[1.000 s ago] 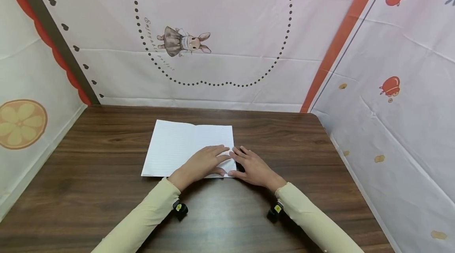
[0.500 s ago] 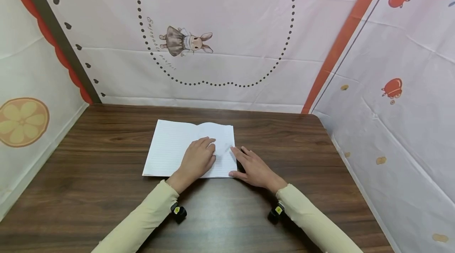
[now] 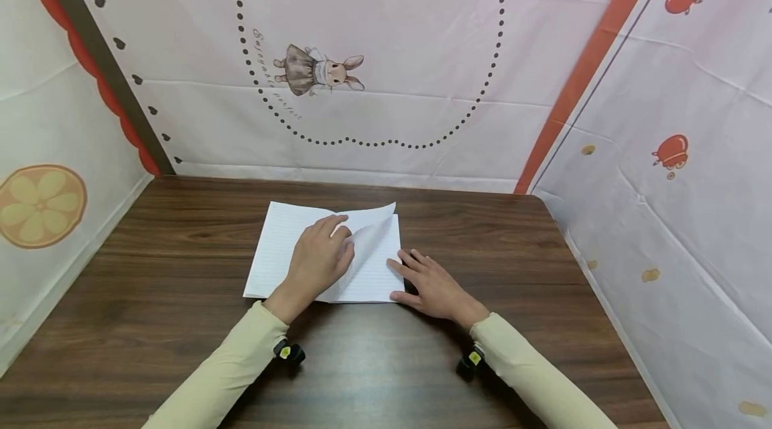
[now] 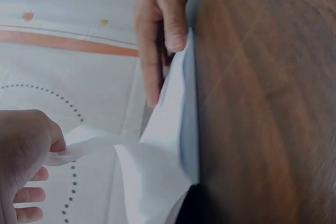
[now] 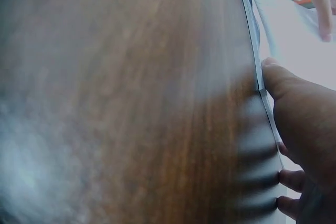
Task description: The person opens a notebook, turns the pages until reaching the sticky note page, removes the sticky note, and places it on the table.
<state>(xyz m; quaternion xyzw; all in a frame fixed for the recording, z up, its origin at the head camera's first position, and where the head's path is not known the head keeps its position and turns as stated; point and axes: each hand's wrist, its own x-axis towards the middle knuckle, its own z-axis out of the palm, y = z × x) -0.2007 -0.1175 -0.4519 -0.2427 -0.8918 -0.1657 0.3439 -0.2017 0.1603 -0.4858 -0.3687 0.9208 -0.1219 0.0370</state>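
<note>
An open notebook (image 3: 381, 269) with lined white pages lies on the brown table. Over its middle, the left hand (image 3: 316, 256) pinches a page (image 3: 369, 226), which is lifted and curves up from the right half. In the left wrist view that hand (image 4: 26, 156) holds the page (image 4: 89, 141) between thumb and finger. The right hand (image 3: 435, 287) rests at the notebook's right edge, fingers spread, with fingertips on the page margin. In the right wrist view the right thumb lies on the notebook's edge, and the right hand (image 5: 310, 129) grips nothing.
The wooden table (image 3: 512, 248) extends around the notebook on all sides. A printed white cloth (image 3: 422, 47) with a rabbit figure hangs behind it, and more printed cloth stands at the left and right. A small black camera sits on each wrist.
The left hand has moved left from the notebook's right edge to its middle, raising the page with it. The right hand has stayed nearly in place at the right edge.
</note>
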